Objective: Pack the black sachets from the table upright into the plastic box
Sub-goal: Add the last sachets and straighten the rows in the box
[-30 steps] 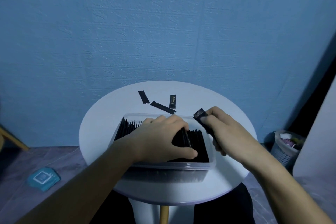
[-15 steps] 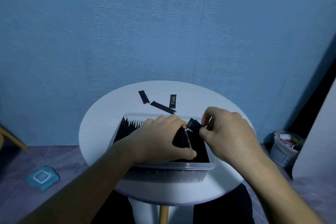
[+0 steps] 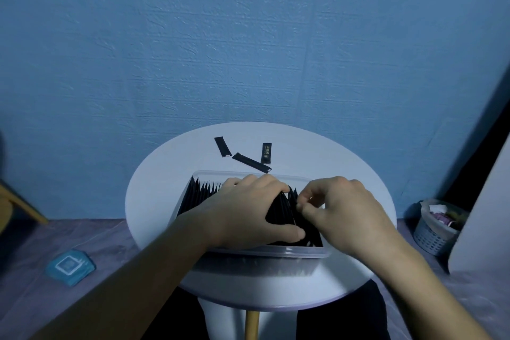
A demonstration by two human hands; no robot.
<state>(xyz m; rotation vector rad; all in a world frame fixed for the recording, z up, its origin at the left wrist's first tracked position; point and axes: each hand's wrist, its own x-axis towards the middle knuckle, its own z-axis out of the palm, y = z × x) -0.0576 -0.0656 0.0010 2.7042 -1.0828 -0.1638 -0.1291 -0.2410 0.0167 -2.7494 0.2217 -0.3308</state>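
A clear plastic box [image 3: 276, 252] stands on the round white table [image 3: 154, 196], filled with a row of upright black sachets [image 3: 201, 192]. My left hand [image 3: 248, 212] lies over the row, fingers and thumb curled round a bunch of sachets and holding them to the left. My right hand [image 3: 339, 215] pinches one black sachet [image 3: 294, 196] and has it down in the gap at the right part of the box. Three loose black sachets lie flat behind the box: the left loose sachet [image 3: 222, 147], the middle loose sachet [image 3: 251, 163] and the right loose sachet [image 3: 266, 153].
A blue wall stands close behind the table. A small basket [image 3: 436, 225] with rubbish sits on the floor at the right, beside a white panel [image 3: 485, 218]. A blue packet [image 3: 70, 266] lies on the floor at the left. A wooden chair leg [image 3: 22, 201] shows at the far left.
My right hand has carried its sachet from the box's right edge leftward and down into the gap in the row. My left hand has stayed on the packed sachets.
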